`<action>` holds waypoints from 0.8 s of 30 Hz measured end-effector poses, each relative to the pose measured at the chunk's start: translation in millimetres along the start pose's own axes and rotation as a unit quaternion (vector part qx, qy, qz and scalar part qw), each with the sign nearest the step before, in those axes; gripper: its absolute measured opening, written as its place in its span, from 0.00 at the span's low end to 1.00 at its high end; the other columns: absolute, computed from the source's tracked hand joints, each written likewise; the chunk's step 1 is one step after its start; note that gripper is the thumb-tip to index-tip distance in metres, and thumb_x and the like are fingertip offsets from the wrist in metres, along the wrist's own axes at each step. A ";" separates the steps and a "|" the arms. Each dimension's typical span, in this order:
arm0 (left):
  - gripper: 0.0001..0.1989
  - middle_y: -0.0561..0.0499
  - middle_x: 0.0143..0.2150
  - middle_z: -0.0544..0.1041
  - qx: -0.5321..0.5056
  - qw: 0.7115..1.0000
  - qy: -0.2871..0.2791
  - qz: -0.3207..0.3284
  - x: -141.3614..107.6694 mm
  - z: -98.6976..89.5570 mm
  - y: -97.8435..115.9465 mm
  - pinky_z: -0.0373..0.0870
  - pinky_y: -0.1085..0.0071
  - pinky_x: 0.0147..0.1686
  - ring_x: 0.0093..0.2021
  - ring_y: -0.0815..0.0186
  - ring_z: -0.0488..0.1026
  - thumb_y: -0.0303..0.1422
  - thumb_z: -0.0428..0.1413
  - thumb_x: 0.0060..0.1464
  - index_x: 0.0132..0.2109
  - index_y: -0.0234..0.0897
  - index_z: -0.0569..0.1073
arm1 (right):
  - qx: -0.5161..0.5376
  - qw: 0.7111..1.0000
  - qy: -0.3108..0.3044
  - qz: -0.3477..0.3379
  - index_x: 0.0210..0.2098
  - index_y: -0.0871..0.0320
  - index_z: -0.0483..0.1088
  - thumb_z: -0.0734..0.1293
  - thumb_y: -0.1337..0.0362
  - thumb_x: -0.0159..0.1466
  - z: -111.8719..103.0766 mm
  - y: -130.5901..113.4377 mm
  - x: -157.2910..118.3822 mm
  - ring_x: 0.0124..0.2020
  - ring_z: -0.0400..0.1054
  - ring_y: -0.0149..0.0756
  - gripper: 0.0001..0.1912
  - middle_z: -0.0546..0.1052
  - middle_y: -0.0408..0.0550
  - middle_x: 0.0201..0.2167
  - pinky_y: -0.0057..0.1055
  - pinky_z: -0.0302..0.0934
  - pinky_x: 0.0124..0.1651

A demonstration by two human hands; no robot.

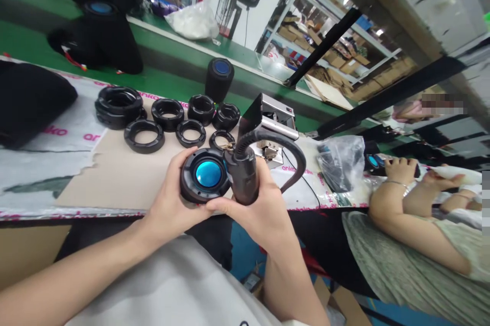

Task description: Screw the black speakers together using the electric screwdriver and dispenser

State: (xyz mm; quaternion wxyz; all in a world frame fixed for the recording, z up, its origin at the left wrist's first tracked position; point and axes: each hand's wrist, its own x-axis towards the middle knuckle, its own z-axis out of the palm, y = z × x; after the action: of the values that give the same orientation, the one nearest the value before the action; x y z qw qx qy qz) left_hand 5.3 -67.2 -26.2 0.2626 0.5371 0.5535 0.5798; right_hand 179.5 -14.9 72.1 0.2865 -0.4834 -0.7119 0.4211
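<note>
At the near edge of the table, the right hand is wrapping tightly around a corded driver; just left, the left hand is clasping a blue-centred speaker. Fastening is seemingly being prepared, calling next for squaring the two.

The one legible word is "anko", in pink lowercase letters, repeated across the white sheet. It stands whole to the right of the silver device and again behind the black rings; at the left only "nko" shows, and beside the cardboard just its opening letters. Smaller pink print along the sheet's front edge probably repeats it.
</note>
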 end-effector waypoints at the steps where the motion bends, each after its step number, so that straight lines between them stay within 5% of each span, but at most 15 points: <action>1: 0.49 0.36 0.71 0.69 -0.004 1.000 -0.001 0.001 -1.2 0.2 -1.3 0.73 0.43 0.69 0.71 0.41 0.72 0.45 0.74 0.51 0.72 0.44 0.59 | 0.002 1.000 0.002 -0.004 0.59 0.46 0.74 0.88 0.57 0.52 1.5 -0.4 -0.3 0.58 0.75 0.46 0.39 0.80 0.41 0.50 0.48 0.67 0.72; 7: 0.50 0.34 0.74 0.66 -0.022 1.000 -0.015 0.003 -5.8 -1.2 -6.7 0.70 0.40 0.72 0.74 0.39 0.70 0.46 0.73 0.54 0.74 0.46 0.56 | -0.010 0.999 0.031 0.014 0.52 0.52 0.75 0.88 0.56 0.50 8.3 -0.6 -5.2 0.55 0.77 0.52 0.34 0.81 0.46 0.44 0.52 0.73 0.66; 11: 0.50 0.35 0.73 0.68 -0.044 0.999 -0.018 0.010 -5.0 -1.4 -7.6 0.70 0.41 0.73 0.73 0.39 0.71 0.46 0.74 0.54 0.75 0.47 0.56 | -0.040 0.998 0.028 -0.034 0.55 0.51 0.75 0.86 0.54 0.54 8.7 4.0 -7.7 0.56 0.77 0.53 0.34 0.80 0.48 0.42 0.52 0.75 0.65; 15: 0.51 0.36 0.72 0.69 -0.055 0.998 -0.015 0.024 -4.7 0.0 -9.5 0.69 0.39 0.73 0.72 0.40 0.71 0.45 0.75 0.54 0.76 0.50 0.57 | -0.074 0.996 0.040 -0.018 0.58 0.50 0.74 0.86 0.50 0.54 8.1 6.0 -9.5 0.44 0.78 0.50 0.37 0.81 0.50 0.45 0.55 0.77 0.59; 19: 0.51 0.38 0.72 0.68 -0.059 0.998 -0.017 0.027 -6.0 1.5 -11.2 0.69 0.41 0.74 0.71 0.42 0.71 0.44 0.74 0.55 0.77 0.52 0.56 | -0.084 0.993 0.052 0.061 0.59 0.53 0.74 0.86 0.45 0.50 9.0 2.6 -13.1 0.34 0.76 0.48 0.43 0.81 0.49 0.38 0.59 0.78 0.53; 24: 0.51 0.40 0.73 0.68 -0.063 0.998 -0.009 0.025 -5.5 2.8 -11.4 0.68 0.43 0.74 0.72 0.42 0.70 0.45 0.75 0.53 0.76 0.53 0.58 | -0.051 0.993 0.037 0.104 0.57 0.53 0.75 0.88 0.45 0.46 6.9 0.6 -13.2 0.47 0.80 0.56 0.44 0.83 0.53 0.45 0.59 0.78 0.58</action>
State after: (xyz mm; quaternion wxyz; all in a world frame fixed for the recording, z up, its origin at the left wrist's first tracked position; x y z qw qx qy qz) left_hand 6.1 -68.2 -39.1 0.2860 0.5384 0.4999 0.6152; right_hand 178.9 -29.2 68.2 0.2421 -0.5842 -0.6673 0.3935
